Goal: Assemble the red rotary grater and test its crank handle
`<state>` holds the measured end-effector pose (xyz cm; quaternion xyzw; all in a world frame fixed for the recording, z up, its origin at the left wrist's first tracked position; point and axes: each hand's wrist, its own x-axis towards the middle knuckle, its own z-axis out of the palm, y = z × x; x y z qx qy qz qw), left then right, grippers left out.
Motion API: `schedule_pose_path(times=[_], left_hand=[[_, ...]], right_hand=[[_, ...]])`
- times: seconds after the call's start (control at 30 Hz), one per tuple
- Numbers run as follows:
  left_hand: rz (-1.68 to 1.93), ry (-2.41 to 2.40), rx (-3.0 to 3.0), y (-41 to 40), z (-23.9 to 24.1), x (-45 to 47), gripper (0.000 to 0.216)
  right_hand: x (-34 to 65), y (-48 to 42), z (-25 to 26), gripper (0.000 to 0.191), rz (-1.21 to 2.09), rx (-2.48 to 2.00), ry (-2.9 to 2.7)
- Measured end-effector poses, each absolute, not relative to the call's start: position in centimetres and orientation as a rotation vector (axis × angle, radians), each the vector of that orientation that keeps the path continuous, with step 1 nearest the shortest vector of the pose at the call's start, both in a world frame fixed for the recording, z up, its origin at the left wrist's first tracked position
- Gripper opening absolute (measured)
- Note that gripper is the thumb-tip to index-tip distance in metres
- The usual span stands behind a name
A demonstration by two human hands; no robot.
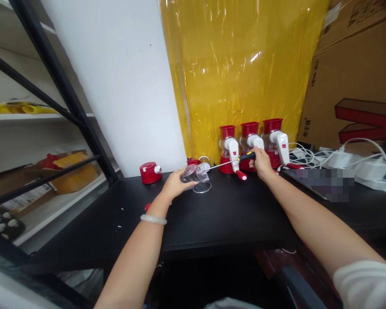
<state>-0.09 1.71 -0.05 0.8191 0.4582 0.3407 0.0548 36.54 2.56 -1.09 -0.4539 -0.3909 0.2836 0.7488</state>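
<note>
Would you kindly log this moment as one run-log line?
left hand: holds clear plastic part | right hand: grips screwdriver, tip at part | surface: black table

Black worktop. Three red-and-white grinders, red cap. Clear part. Screwdriver: black-yellow handle, silver shaft. Yellow curtain, white wall, brown boxes, white cables.

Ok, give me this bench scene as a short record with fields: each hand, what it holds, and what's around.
left hand: grips clear plastic part, tipped on its side on black table
right hand: holds screwdriver, tip toward the clear part
behind: three red-and-white appliances in a row
left of hands: red cap
right side: white cables
backdrop: yellow sheet
</note>
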Motion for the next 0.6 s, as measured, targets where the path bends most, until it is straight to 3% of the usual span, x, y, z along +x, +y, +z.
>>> schedule_pose_path(times=[0.3,0.6], left_hand=[[1.045,1.390,2.505,1.8,-0.1,-0.1,0.092],[1.043,1.409,2.508,2.2,-0.4,-0.3,0.092]], right_hand=[[36.3,2.1,-0.4,0.029,0.719,-0.815,-0.774],[36.1,1.9,-0.1,0.033,0.650,-0.925,-0.844]])
